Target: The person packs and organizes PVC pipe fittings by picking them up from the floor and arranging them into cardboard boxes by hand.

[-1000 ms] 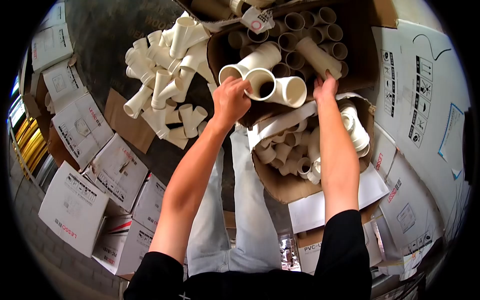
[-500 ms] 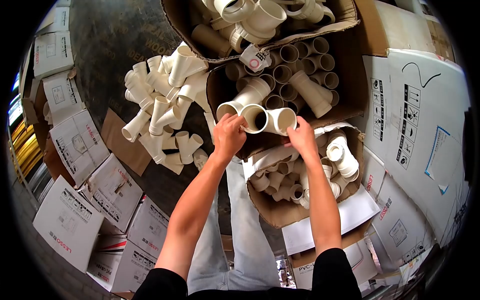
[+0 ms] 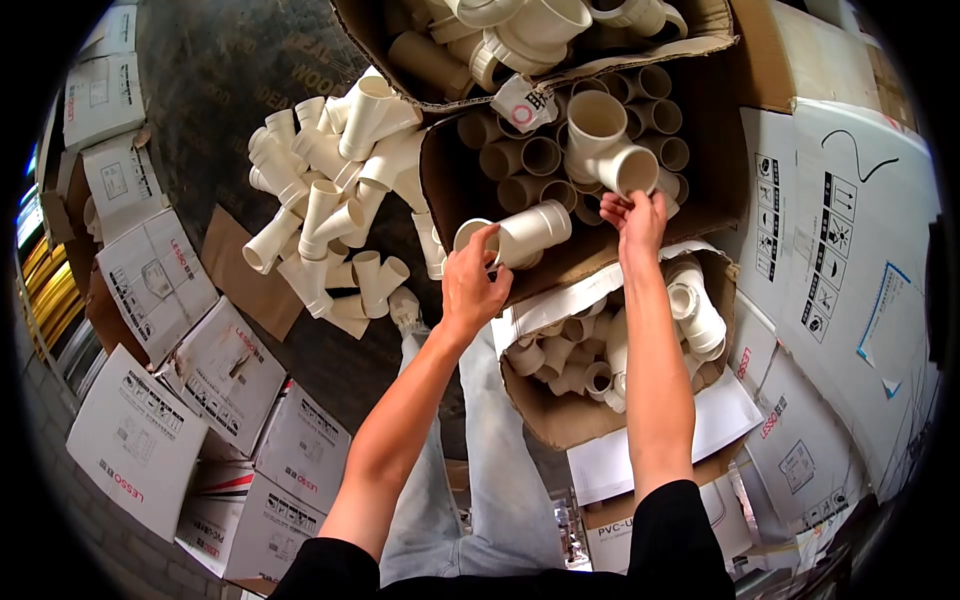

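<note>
My left hand (image 3: 474, 287) grips the rim of a white pipe fitting (image 3: 536, 232), lying on its side at the front left of the middle cardboard box (image 3: 712, 200). Its fingers are curled at the open end. Farther right, my right hand (image 3: 637, 222) has its fingers and thumb at the lower mouth of a white wye pipe fitting (image 3: 592, 150). That fitting is tilted over the other fittings, one opening facing up and one toward me. Rows of fittings (image 3: 520, 157) stand in the box, mouths up.
A heap of white wye fittings (image 3: 325, 225) lies on the dark floor at left, beside a cardboard sheet (image 3: 250, 275). Another box of fittings (image 3: 535, 90) stands behind, and a smaller box (image 3: 555, 415) in front. White cartons (image 3: 140, 440) line both sides.
The two fittings were side by side at the box's front; now they are apart. My right hand has moved its fitting up and right, over the rows. My left hand is slightly lower.
</note>
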### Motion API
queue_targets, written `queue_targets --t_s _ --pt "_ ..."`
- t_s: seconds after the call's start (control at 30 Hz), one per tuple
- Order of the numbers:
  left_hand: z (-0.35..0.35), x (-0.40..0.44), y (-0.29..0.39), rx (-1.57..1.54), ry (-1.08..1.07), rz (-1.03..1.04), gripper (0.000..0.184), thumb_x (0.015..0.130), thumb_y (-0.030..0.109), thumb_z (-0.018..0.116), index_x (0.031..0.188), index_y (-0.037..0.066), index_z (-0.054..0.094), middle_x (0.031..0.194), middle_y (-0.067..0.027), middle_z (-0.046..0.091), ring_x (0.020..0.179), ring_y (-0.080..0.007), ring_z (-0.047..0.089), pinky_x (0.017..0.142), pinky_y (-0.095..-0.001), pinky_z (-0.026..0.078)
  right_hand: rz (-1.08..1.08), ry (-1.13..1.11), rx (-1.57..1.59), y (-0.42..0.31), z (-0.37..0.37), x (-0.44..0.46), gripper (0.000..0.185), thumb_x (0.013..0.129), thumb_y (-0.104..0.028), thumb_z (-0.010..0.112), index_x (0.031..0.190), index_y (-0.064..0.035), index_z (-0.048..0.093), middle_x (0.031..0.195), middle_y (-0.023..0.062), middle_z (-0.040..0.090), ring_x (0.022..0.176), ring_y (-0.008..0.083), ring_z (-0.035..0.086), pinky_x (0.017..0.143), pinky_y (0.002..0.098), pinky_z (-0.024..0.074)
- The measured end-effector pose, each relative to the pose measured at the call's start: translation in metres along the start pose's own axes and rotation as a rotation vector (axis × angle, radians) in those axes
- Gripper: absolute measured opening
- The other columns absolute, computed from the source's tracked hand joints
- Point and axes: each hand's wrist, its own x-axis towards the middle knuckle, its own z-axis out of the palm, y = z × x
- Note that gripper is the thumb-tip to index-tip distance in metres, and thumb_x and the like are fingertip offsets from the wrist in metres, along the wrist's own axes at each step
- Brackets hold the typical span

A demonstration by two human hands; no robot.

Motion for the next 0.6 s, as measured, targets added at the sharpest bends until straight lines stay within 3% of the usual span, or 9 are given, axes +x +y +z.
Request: queue_targets --t_s 0.1,0.13,0.23,0.27,0.37,0.5,0.6 --pt "0.002 -0.002 -0.003 0.0 0.04 -0.002 0.057 0.078 0.006 0.068 0.133 0.011 0.054 0.09 -0.0163 0.073 0.086 -0.0355 0.064 0.08 -0.0445 0.05 0.092 -0.005 0.192 0.007 0.013 0.023 0.018 0.095 -0.009 0.046 0.11 0.002 0.048 0.081 0.0184 0.068 0.066 0.0229 0.068 0.061 0.0334 0.0596" --pt "0.002 -0.001 -0.006 0.031 0.022 0.012 0.056 0.078 0.005 0.067 0.133 0.011 0.055 0.088 -0.0157 0.072 0.085 -0.0354 0.064 0.08 -0.045 0.05 0.161 -0.042 0.219 0.011 0.011 0.034 0.022 0.098 -0.012 0.048 0.113 0.003 0.053 0.093 0.0188 0.068 0.077 0.0244 0.069 0.07 0.034 0.0602" --pt "-0.002 0.0 -0.009 0.028 -0.047 0.019 0.053 0.079 0.005 0.066 0.131 0.011 0.057 0.084 -0.0133 0.069 0.083 -0.0336 0.063 0.079 -0.0456 0.049 0.221 0.081 0.392 0.026 0.016 0.047 0.024 0.1 -0.014 0.048 0.115 0.0033 0.056 0.105 0.0188 0.067 0.089 0.0265 0.069 0.078 0.0353 0.0603" --pt "-0.003 0.0 -0.01 0.061 -0.045 0.061 0.052 0.08 0.004 0.066 0.131 0.011 0.058 0.085 -0.0121 0.068 0.084 -0.0327 0.063 0.079 -0.0449 0.048 0.252 0.047 0.419 0.032 0.013 0.052 0.027 0.103 -0.015 0.046 0.12 0.0038 0.054 0.112 0.0187 0.065 0.098 0.0283 0.067 0.087 0.0393 0.0593" --pt "-0.004 -0.003 -0.017 0.138 -0.073 0.132 0.052 0.08 0.003 0.066 0.131 0.011 0.058 0.085 -0.0095 0.067 0.085 -0.0302 0.063 0.078 -0.0428 0.046 0.212 0.044 0.293 0.035 0.014 0.05 0.031 0.107 -0.019 0.043 0.126 0.004 0.052 0.121 0.0187 0.062 0.109 0.028 0.064 0.097 0.0402 0.0567" --pt "-0.003 -0.007 -0.024 0.255 -0.161 0.225 0.054 0.081 0.0 0.067 0.133 0.01 0.055 0.086 -0.0073 0.068 0.087 -0.0261 0.064 0.078 -0.0403 0.044 0.225 0.023 0.399 0.033 0.008 0.053 0.035 0.108 -0.022 0.044 0.133 0.0018 0.049 0.13 0.0199 0.058 0.117 0.03 0.061 0.103 0.0421 0.0538" --pt "0.0 -0.009 -0.029 0.32 -0.197 0.299 0.055 0.081 -0.001 0.067 0.133 0.008 0.052 0.087 -0.0071 0.07 0.086 -0.0255 0.064 0.077 -0.04 0.044 0.215 0.051 0.492 0.02 0.015 0.047 0.041 0.106 -0.02 0.043 0.141 0.001 0.039 0.137 0.0224 0.054 0.124 0.0354 0.057 0.105 0.0465 0.0517"
